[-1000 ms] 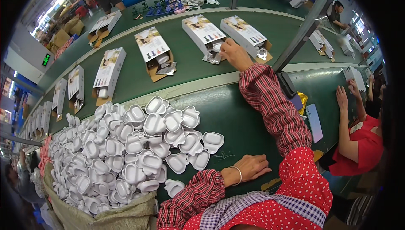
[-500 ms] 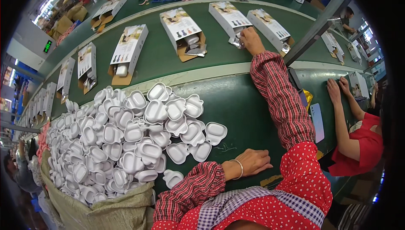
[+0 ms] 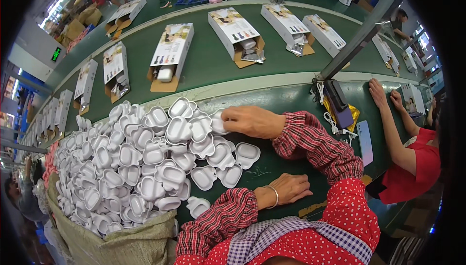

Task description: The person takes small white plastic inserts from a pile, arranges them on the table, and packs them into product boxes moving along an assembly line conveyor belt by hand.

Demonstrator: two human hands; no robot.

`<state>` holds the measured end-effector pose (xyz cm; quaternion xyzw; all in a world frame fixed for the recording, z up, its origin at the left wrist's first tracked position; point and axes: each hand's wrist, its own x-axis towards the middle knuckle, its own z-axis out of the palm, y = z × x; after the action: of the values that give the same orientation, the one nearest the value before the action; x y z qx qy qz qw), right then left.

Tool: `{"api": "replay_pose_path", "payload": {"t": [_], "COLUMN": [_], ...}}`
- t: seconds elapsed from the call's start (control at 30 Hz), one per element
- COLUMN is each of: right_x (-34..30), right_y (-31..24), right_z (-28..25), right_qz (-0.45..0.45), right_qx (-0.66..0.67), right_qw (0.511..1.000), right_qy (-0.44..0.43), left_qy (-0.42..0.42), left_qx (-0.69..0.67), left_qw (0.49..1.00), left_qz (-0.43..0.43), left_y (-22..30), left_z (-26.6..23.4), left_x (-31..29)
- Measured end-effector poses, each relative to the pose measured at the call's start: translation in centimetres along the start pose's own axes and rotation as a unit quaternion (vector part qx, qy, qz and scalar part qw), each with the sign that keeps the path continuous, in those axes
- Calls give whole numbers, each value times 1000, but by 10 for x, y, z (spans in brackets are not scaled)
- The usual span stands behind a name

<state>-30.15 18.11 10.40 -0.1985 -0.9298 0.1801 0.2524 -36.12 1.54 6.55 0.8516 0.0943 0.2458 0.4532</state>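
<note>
A big heap of white plastic trays [image 3: 155, 155], small and moulded with a rounded recess, covers the table on the left. My right hand [image 3: 252, 121] reaches in at the heap's right edge, its fingers pinched on the rim of one white tray [image 3: 218, 125]. Below it, my left hand [image 3: 290, 188] lies palm down on the green table with its fingers stretched out and nothing in them. Across the far side, printed cardboard boxes with open end flaps lie on a green conveyor belt; the nearest is a white box [image 3: 174, 46] with a white part showing at its mouth.
A pale sack [image 3: 116, 248] holds the near side of the heap. At right lie a phone [image 3: 365, 142], white cables [image 3: 332, 123] and a dark case [image 3: 336, 94] beside a slanted metal post [image 3: 361, 34]. A co-worker's arms [image 3: 388, 114] rest on the table farther right.
My right hand has left the box on the belt and come back to the heap's edge. The boxes have shifted right along the belt. My left hand has stayed in place.
</note>
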Motion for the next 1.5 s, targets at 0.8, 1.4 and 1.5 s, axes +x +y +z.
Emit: {"api": "replay_pose_path", "payload": {"t": [0.8, 1.4, 1.5], "right_x": [2, 14, 19], "right_y": [12, 103, 48], "right_z": [0, -32, -24], "right_qz": [43, 272, 23], "right_qx": [100, -183, 133], "right_qw": [991, 930, 991], "right_qy": [-77, 168, 17], "left_qy": [-8, 6, 14], "left_qx": [7, -3, 2], "left_qw": [1000, 1000, 1000], "left_qz": [-5, -1, 13], "left_y": [-4, -4, -4], "left_z": [0, 2, -2], "left_x": [-4, -6, -8]}}
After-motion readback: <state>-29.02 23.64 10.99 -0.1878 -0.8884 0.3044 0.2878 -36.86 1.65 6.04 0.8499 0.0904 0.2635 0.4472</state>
